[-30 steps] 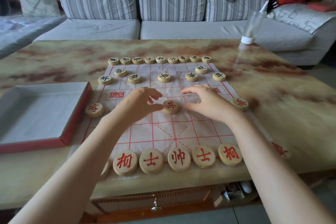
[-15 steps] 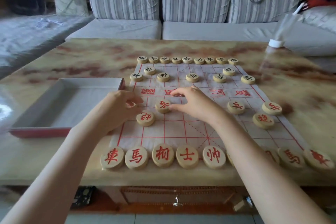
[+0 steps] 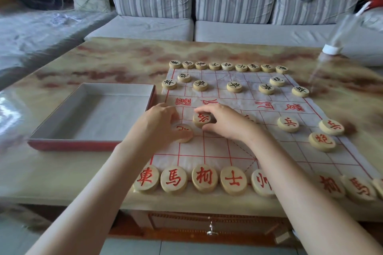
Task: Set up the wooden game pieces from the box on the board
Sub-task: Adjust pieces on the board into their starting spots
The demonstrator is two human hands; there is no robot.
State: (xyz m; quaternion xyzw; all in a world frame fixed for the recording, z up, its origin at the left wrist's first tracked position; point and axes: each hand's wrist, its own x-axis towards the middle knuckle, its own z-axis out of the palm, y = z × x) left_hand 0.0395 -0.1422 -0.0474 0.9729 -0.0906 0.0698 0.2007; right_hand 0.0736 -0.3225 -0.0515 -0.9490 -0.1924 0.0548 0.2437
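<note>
We're over the board [image 3: 238, 147]. The right hand [image 3: 228, 122] curls over a red pawn [image 3: 202, 119] on the board's left half, with fingers and thumb pinching its rim. The left hand [image 3: 159, 122] is just beside it, gripping a disc [image 3: 183, 132] a line nearer the board's near edge, thumb across it. A red row [image 3: 205, 178] lines that near edge and a black row [image 3: 228, 66] the far edge. The box [image 3: 72, 144] sits on the bench [image 3: 103, 64], left of the board.
</note>
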